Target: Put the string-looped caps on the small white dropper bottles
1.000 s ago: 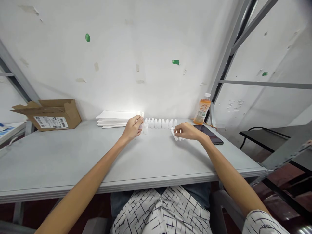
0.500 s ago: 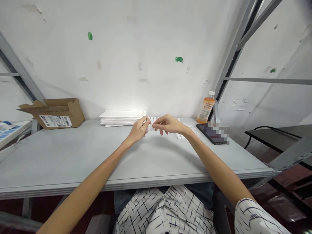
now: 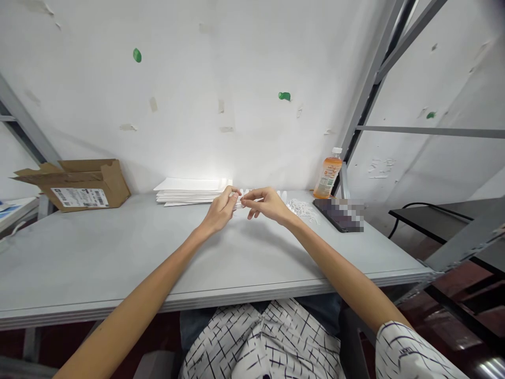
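Over the table, close to the back wall, both hands meet. My left hand (image 3: 221,209) is closed around a small translucent white plastic piece (image 3: 238,206), mostly hidden by the fingers. My right hand (image 3: 265,204) has thumb and forefinger pinched together at that piece's right side; what lies between these fingertips is too small to make out. Behind the hands stand several small white pieces (image 3: 283,196), largely covered. A loose pile of small white plastic bits (image 3: 303,209) lies right of my right hand.
White flat folded sheets (image 3: 185,190) are stacked left of my hands. An open cardboard box (image 3: 84,184) sits at the table's back left. At the back right are an orange drink bottle (image 3: 329,173) and a dark phone (image 3: 335,215). Metal frame posts (image 3: 365,95) rise behind the bottle.
The camera view has shifted slightly, moving the scene leftward. My right fingertips are closer to my left hand, and more of the white bits beside the right wrist shows.
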Demonstrator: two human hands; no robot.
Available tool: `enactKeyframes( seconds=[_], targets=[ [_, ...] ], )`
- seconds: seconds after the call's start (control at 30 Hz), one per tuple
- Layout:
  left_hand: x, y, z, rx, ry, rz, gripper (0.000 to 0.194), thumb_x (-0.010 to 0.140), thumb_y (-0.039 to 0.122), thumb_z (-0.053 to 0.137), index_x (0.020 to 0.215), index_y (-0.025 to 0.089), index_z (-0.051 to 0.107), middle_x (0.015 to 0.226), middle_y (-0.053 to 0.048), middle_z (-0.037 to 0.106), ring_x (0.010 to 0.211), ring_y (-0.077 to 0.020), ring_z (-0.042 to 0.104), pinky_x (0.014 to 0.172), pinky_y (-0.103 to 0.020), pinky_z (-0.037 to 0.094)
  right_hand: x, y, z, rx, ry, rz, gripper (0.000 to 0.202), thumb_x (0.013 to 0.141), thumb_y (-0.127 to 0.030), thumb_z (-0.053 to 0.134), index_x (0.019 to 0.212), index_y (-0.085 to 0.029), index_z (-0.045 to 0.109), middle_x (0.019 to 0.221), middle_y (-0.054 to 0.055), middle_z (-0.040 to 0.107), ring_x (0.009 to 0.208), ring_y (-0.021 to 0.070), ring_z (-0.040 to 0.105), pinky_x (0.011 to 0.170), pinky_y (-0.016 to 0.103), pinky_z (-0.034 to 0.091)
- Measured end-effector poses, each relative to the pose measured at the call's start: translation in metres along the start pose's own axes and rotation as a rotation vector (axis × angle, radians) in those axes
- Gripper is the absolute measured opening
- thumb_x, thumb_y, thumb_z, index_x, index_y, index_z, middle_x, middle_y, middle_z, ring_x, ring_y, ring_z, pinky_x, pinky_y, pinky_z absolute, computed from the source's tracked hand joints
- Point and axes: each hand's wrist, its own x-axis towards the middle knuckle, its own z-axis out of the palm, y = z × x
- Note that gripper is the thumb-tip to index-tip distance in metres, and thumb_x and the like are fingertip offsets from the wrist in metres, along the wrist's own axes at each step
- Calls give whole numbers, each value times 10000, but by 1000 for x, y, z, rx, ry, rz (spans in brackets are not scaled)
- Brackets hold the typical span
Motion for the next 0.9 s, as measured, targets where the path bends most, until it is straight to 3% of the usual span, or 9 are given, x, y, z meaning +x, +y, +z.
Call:
enactKeyframes(
  seconds=[0.23, 0.47, 0.57, 0.77, 0.9],
  targets=[
    [-2, 6, 2, 216, -49, 94, 351, 939, 370, 458, 1147, 160, 648, 551, 45, 500, 477, -129, 452, 530, -249, 363, 1, 2, -6, 49, 87, 72, 134, 807, -258, 716, 815, -129, 750, 903, 82, 742, 583, 131, 715, 518, 191, 515],
    [0, 0, 6, 318, -68, 100, 426, 943, 392, 475, 1226, 160, 694, 690, -22, 644, 515, -146, 523, 590, -274, 412, 2, 6, -2, 5, 180, 75, 110, 817, -185, 644, 803, -121, 733, 828, 79, 736, 618, 160, 733, 464, 178, 471],
    [1, -3, 7, 366, -56, 130, 399, 950, 379, 468, 1207, 193, 709, 764, -30, 681, 554, -149, 537, 644, -279, 426, 3, 8, 2, -92, 237, 34, 120, 815, -171, 615, 764, -133, 717, 841, 70, 741, 634, 168, 739, 454, 181, 460],
    [2, -4, 10, 447, -37, 165, 330, 958, 355, 463, 1039, 207, 746, 652, -9, 637, 589, -170, 543, 667, -274, 394, 5, 11, 7, -372, 333, 35, 168, 802, -139, 572, 750, -159, 730, 727, 39, 734, 664, 187, 741, 576, 230, 504],
    [2, -5, 13, 485, -19, 151, 312, 961, 340, 473, 1056, 211, 741, 616, -3, 614, 617, -183, 553, 646, -270, 362, 6, 11, 11, -504, 362, 39, 182, 804, -151, 567, 801, -166, 748, 673, 42, 728, 707, 210, 738, 652, 268, 516]
  ],
)
